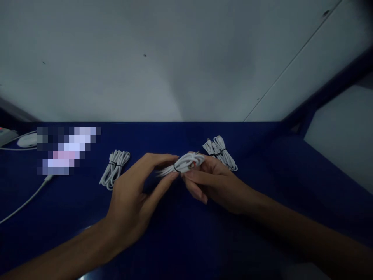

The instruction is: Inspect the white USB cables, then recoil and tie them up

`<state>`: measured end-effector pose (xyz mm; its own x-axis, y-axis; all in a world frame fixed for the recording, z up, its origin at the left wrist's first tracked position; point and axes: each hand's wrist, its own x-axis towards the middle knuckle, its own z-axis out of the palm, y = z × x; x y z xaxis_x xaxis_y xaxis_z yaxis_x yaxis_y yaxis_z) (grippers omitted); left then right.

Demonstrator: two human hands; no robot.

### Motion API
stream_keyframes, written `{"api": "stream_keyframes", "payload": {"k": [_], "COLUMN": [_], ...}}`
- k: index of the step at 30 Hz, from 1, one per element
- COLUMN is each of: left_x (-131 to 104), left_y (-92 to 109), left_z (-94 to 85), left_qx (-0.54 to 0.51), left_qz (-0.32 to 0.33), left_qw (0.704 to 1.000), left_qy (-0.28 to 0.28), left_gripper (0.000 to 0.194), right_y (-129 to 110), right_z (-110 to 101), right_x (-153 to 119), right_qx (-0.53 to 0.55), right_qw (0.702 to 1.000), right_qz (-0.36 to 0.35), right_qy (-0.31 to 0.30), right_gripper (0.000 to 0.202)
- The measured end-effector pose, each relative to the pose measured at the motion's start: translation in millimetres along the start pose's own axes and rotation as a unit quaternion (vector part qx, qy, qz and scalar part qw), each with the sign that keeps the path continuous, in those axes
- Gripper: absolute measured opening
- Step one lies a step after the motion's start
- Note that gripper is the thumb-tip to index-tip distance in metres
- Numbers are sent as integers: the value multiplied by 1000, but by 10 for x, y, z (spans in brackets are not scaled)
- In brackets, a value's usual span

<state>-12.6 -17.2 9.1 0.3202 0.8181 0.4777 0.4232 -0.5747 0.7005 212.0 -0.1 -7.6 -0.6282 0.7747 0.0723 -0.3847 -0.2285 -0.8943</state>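
Observation:
Between both hands, above the blue surface, is a coiled white cable (186, 162) with a black tie around it. My left hand (131, 190) closes thumb and fingertips on its left part, near the tie. My right hand (212, 177) pinches the right end, where a small orange-red spot and part of a connector show. Left of my left hand lies a bundle of white cables (114, 169) with black ties. Behind my right hand, more tied white cables (220, 151) lie with connectors pointing up and away.
A blue tabletop (175, 241) runs back to a pale wall panel (131, 77). At left, a blurred-out bright device (68, 151) has a white cord (32, 204) attached. A white rounded object (27, 140) sits beside it. A blue frame post (326, 91) rises at right.

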Motion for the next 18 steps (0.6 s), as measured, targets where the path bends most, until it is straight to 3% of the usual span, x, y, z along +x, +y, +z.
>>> {"api": "stream_keyframes", "payload": {"k": [5,18], "left_x": [1,56], "left_y": [-6,-1], "left_z": [-8,-37], "left_qx": [18,-43], "left_qz": [37,27], "left_qw": [999,999], "left_qy": [10,0], "left_gripper": [27,42], "right_y": [7,-27], "right_z": [-28,6], "right_x": [-20,-3], "right_qx": [-26,-39], "right_qw": [1000,999], "right_qz": [2,22], "right_qy": [-7,-15], "right_gripper": [9,14]}}
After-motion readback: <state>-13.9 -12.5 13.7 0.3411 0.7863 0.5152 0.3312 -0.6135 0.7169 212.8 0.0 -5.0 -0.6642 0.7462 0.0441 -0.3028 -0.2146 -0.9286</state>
